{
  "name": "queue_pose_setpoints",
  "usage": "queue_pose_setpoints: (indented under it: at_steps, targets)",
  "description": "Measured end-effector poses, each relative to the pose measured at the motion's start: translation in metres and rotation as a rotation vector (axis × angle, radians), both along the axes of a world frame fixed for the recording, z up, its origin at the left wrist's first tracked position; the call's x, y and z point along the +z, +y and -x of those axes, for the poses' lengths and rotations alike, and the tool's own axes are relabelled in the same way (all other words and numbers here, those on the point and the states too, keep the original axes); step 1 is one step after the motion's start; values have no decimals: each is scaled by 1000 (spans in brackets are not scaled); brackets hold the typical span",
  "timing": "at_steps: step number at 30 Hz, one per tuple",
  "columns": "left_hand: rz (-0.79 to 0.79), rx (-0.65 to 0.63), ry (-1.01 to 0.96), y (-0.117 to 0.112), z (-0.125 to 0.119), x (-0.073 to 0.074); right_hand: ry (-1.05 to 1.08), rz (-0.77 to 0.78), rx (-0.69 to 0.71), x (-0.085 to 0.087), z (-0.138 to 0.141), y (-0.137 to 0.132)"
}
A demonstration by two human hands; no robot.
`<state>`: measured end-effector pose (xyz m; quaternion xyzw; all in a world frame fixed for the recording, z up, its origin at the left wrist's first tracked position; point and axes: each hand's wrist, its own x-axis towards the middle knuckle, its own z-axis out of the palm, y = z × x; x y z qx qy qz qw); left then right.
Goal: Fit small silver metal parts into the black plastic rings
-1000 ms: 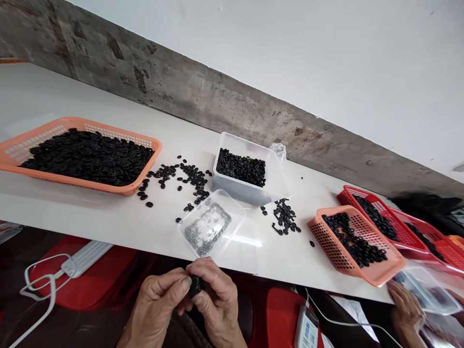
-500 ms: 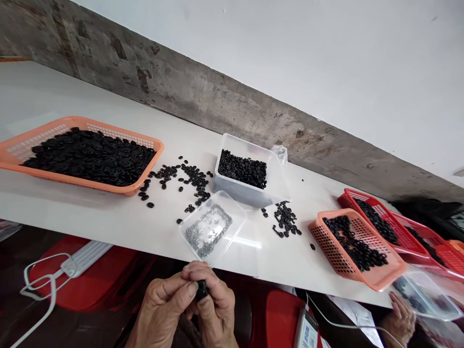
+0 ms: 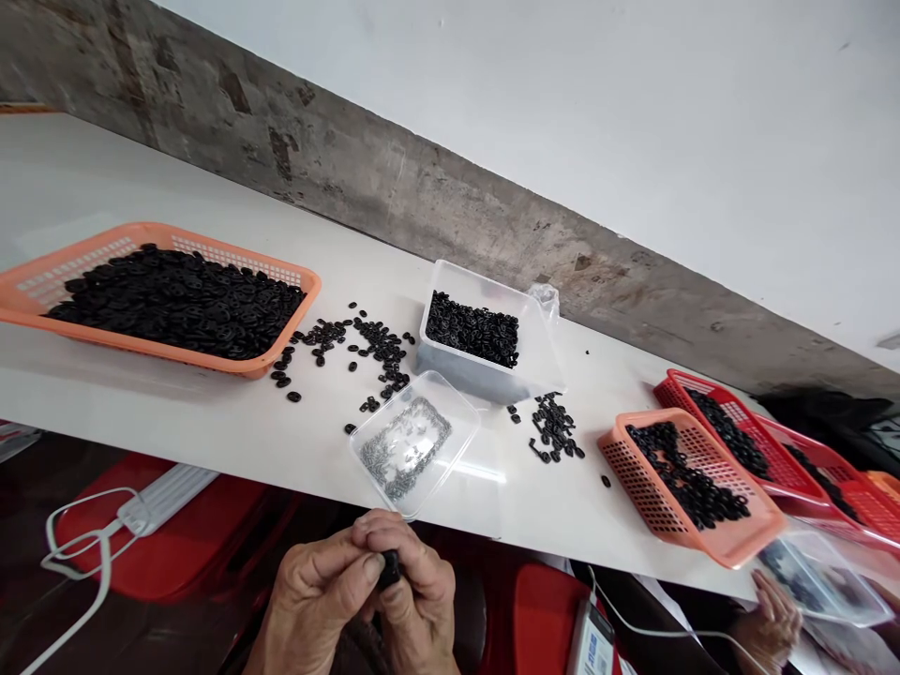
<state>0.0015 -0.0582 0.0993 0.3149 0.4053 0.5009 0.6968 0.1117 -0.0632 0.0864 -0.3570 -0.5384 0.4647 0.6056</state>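
Just off the table's near edge, my left hand (image 3: 327, 586) and my right hand (image 3: 414, 581) meet, fingertips pressed around a small black plastic part (image 3: 389, 568). Both hands are closed on it, and the fingers cover most of its shape. Right beyond them, a shallow clear tray (image 3: 460, 441) of tiny silvery metal pieces lies at the table edge. Behind that stands a deeper clear bin (image 3: 541, 352) holding many small black parts (image 3: 471, 328). Loose black oval pieces (image 3: 383, 347) are scattered left of the bin, and more black parts (image 3: 555, 427) lie to its right.
An orange basket (image 3: 243, 364) heaped with black oval pieces stands at left. On the right are another orange basket (image 3: 759, 544), red baskets (image 3: 679, 380) and another person's hand (image 3: 770, 619). Red stools (image 3: 158, 553) and a white power strip (image 3: 169, 502) are below the table.
My hands stay almost in place, with the black part turned slightly between the fingertips. The other person's hand at right has shifted a little to the left.
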Motion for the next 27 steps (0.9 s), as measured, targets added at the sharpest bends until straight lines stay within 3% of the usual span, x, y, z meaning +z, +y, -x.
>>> queue_pose_setpoints:
  at_steps: [27]
  targets:
    - [-69,14,-25,0,2,-7,97,33,99,-10,2,3]
